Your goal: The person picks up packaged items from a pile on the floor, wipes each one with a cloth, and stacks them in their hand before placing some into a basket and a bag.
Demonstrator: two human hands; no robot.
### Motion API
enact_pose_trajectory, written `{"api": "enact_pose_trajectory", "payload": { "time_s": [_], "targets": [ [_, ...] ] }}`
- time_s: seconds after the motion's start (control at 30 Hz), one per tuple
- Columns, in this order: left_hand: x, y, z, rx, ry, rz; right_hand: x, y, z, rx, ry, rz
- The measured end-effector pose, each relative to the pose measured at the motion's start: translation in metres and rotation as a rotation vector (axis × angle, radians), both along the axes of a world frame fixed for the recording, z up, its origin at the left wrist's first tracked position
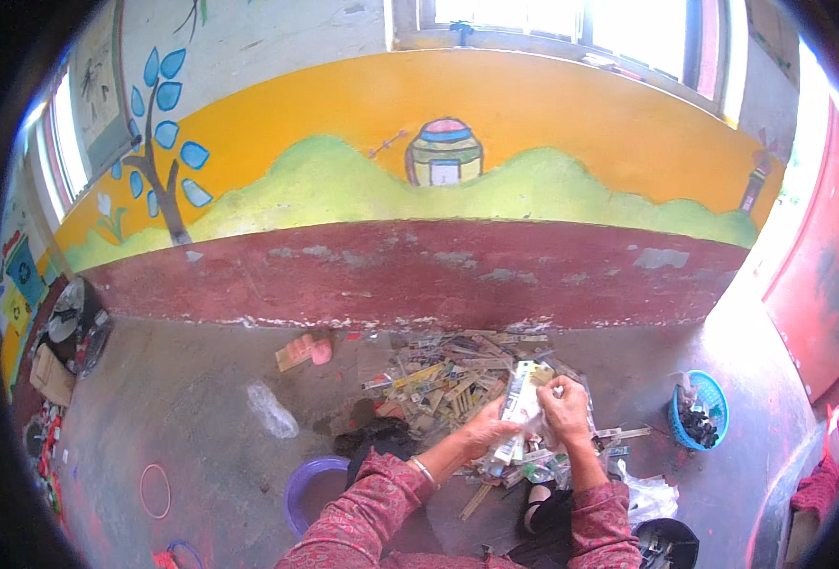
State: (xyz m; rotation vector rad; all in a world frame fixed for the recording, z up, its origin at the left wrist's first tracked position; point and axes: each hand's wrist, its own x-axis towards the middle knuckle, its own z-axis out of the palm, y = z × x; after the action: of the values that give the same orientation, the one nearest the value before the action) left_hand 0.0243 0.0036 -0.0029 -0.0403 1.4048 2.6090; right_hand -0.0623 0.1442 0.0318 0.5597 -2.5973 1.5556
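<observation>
Fingers of your left hand (488,429) and right hand (564,406) are both clenching a clear plastic packet (521,403) above the floor's pile of paper strips (448,375); tugging unevenly, you're risking it tearing and spilling.

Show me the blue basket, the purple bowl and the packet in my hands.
blue basket (713,394), head view, on its upper rim.
purple bowl (298,479), head view, on its left rim.
packet (519,403), head view, on its pale middle, between both hands.

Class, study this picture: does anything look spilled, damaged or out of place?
Yes. A heap of flat packets lies scattered over the floor by the hands instead of in a container, and the wall's red band is chipped in patches.
</observation>
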Motion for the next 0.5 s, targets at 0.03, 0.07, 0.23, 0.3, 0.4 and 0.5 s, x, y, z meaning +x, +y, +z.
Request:
{"api": "enact_pose_trajectory", "payload": {
  "time_s": [0.03,0.07,0.23,0.3,0.4,0.5],
  "targets": [
    [0.003,0.002,0.006,0.009,-0.024,-0.006,0.012,-0.005,0.014,0.098,0.139,-0.128],
    [0.005,0.005,0.014,0.017,-0.046,-0.015,0.017,-0.007,0.020,0.034,0.207,-0.117],
    [0.015,0.007,0.000,-0.148,0.018,-0.304,0.017,-0.011,0.010,0.265,0.518,-0.013],
    [0.023,0.003,0.016,-0.153,0.101,-0.363,0.011,-0.005,0.022,0.227,0.478,-0.110],
    [0.027,0.002,0.010,-0.147,0.121,-0.466,-0.015,0.012,0.011,0.319,0.414,-0.222],
    [0.017,-0.011,0.017,-0.032,0.031,-0.339,-0.053,0.028,-0.002,0.092,0.279,-0.331]
  ]
}}
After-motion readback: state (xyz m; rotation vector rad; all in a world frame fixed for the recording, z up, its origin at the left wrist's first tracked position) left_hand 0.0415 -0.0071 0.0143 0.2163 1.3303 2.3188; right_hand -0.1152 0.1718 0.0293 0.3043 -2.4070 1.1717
